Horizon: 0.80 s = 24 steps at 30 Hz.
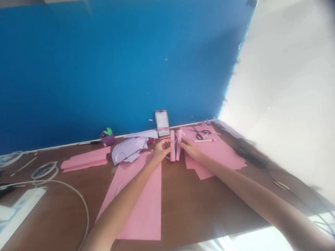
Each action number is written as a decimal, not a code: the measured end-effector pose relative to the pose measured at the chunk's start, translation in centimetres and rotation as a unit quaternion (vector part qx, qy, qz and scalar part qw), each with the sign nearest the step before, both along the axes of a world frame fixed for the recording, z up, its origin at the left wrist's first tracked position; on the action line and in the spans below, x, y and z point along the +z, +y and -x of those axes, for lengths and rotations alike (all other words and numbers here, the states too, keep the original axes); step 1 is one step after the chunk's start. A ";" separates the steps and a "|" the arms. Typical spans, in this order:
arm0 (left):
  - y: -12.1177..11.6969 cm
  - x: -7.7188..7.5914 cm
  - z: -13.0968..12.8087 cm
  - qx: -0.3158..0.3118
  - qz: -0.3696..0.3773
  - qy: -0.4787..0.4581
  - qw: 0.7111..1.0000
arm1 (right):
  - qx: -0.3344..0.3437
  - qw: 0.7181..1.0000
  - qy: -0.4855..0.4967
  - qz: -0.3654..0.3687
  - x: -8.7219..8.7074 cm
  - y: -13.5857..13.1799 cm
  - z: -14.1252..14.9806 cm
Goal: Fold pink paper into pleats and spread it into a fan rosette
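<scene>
Forearms [129,192] extend — left hand [161,151], right hand [190,147] holding pink strips [172,148].

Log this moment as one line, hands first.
left hand: holds one pink strip | right hand: holds another pink strip, join unclear | right side: scissors, pen on pink paper | behind: phone

The strips [172,147] are pink and the wall [110,68] blue.
</scene>
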<state>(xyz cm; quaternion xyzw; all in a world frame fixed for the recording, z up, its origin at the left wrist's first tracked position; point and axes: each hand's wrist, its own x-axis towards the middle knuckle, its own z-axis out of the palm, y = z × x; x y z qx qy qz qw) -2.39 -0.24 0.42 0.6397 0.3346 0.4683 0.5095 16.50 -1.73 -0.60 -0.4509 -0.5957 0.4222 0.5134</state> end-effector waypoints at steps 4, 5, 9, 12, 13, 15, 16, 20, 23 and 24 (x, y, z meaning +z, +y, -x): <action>0.0 0.0 0.0 0.003 -0.004 0.006 1.000 | 0.018 0.999 0.022 -0.014 0.4 -0.4 0.1; -0.1 0.0 0.0 0.005 -0.005 0.008 1.000 | 0.021 0.999 0.026 -0.009 0.6 -0.6 0.2; -0.4 0.3 0.0 0.005 0.015 0.013 1.000 | 0.037 0.998 0.049 0.011 1.6 -1.3 0.5; -0.7 0.6 0.0 -0.009 0.040 0.004 0.999 | 0.056 0.996 0.071 0.014 1.8 -1.5 0.6; -0.7 0.6 0.0 -0.013 0.044 -0.001 0.999 | 0.060 0.995 0.075 0.016 1.8 -1.4 0.6; -0.8 0.7 0.0 -0.018 0.047 -0.015 0.999 | 0.065 0.994 0.081 0.019 1.7 -1.4 0.6; -0.8 0.6 0.0 -0.020 0.047 -0.023 0.998 | 0.063 0.994 0.085 0.019 1.6 -1.3 0.5; -0.5 0.4 0.0 -0.013 0.045 -0.062 0.997 | 0.034 0.993 0.107 0.025 1.3 -1.2 0.1; -0.3 0.2 0.0 0.001 0.047 -0.076 0.996 | 0.036 0.989 0.140 0.036 1.2 -1.1 -0.3; -0.2 0.2 0.1 0.002 0.048 -0.078 0.996 | 0.042 0.986 0.155 0.040 1.2 -1.1 -0.3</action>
